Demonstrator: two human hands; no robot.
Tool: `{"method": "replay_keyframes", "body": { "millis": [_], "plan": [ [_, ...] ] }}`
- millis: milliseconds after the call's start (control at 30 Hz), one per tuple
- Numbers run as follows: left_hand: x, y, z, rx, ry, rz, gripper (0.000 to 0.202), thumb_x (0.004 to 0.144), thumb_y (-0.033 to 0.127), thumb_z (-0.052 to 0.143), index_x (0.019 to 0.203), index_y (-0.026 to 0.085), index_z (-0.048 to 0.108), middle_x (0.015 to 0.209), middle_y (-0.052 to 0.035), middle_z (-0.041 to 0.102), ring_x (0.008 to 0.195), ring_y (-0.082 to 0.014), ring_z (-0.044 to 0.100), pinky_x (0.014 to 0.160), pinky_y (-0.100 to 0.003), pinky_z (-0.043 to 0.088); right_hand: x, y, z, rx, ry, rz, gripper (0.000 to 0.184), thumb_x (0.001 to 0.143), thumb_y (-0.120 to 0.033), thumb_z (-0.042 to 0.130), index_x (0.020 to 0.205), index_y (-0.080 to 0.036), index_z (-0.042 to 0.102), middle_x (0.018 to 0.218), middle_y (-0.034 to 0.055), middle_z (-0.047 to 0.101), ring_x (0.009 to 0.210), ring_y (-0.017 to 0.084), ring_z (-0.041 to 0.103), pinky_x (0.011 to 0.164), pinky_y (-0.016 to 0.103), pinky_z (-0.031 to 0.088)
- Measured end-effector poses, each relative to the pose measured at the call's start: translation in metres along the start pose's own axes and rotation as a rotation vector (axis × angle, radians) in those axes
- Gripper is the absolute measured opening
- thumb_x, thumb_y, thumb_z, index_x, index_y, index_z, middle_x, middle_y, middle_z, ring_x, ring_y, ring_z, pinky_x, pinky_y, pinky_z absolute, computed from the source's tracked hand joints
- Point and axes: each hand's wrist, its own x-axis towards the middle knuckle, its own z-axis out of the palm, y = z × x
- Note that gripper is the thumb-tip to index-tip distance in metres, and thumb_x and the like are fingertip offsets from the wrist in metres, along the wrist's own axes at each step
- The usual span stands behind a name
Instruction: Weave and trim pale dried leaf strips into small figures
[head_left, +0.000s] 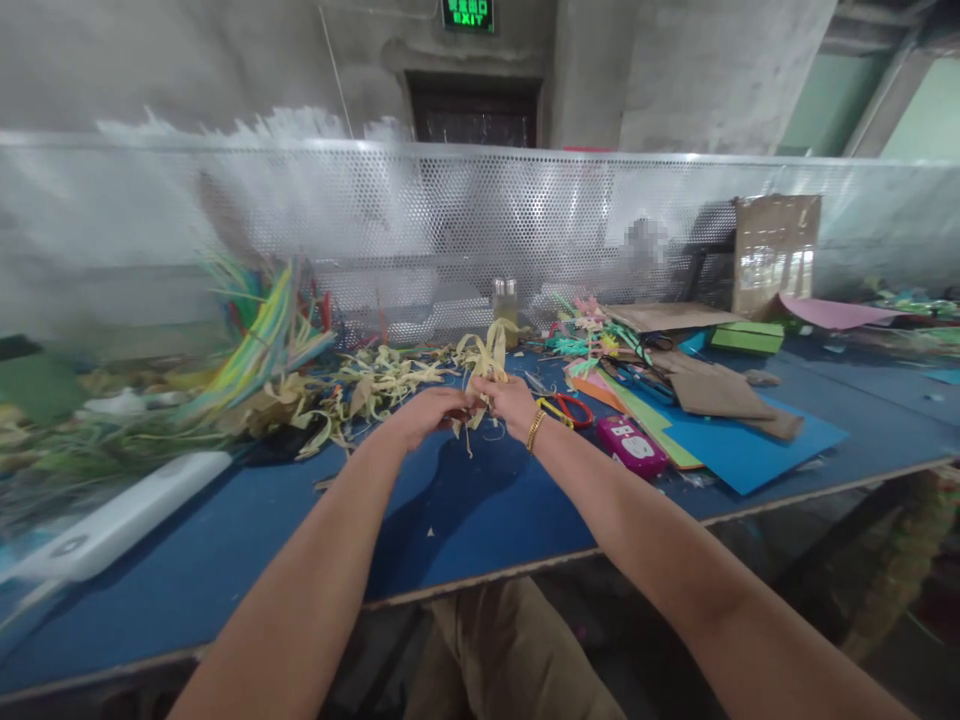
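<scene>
A bundle of curled, pale yellow strips (489, 350), possibly dried leaf or paper, stands up from between my hands above the blue tabletop. My right hand (511, 402), with a gold bracelet at its wrist, is closed around the lower part of it. From the other side, the fingers of my left hand (433, 414) are pinched together on the bundle's lower end, where thin ends dangle. Fingers partly hide the place where the two hands meet. More loose yellow strips (390, 378) lie just beyond my left hand.
Right of my hands are red-handled scissors (574, 410), a purple case (631, 446), blue paper (739, 462) and cardboard (709, 388). Leftward lie a white power strip (142, 510) and colourful strips (259, 340). A jar (505, 300) stands before the perforated metal screen (405, 220).
</scene>
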Motion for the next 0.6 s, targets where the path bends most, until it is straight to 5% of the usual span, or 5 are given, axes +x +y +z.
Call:
{"method": "replay_keyframes", "body": {
  "millis": [267,433,600],
  "plan": [
    [0.006,-0.001,0.002,-0.04,0.184,0.227,0.035,0.062,0.042,0.07,0.086,0.018,0.07,0.073,-0.0025,0.064,0.056,-0.0096,0.046,0.05,-0.021,0.029,0.002,0.003,-0.002,-0.098,-0.082,0.098,0.029,0.053,-0.029,0.076,0.068,-0.014,0.057,0.042,-0.0091,0.039,0.037,0.003,0.027,0.037,0.018,0.019],
    [0.004,0.0,0.001,-0.042,0.184,0.182,0.023,0.059,0.037,0.072,0.064,0.015,0.068,0.047,0.0014,0.051,0.043,-0.0072,0.034,0.045,-0.022,0.022,-0.003,0.005,0.001,-0.25,-0.181,0.126,0.026,0.053,-0.027,0.075,0.068,-0.014,0.058,0.042,-0.0089,0.038,0.038,0.003,0.027,0.038,0.018,0.019],
    [0.003,0.003,-0.01,-0.183,0.326,0.114,0.024,0.058,0.037,0.074,0.065,0.016,0.067,0.041,0.0051,0.041,0.038,-0.006,0.029,0.042,-0.022,0.015,0.005,0.007,-0.005,-0.242,-0.115,0.077,0.028,0.064,-0.038,0.067,0.079,-0.016,0.058,0.044,-0.0092,0.036,0.038,0.004,0.027,0.039,0.018,0.022]
  ]
}}
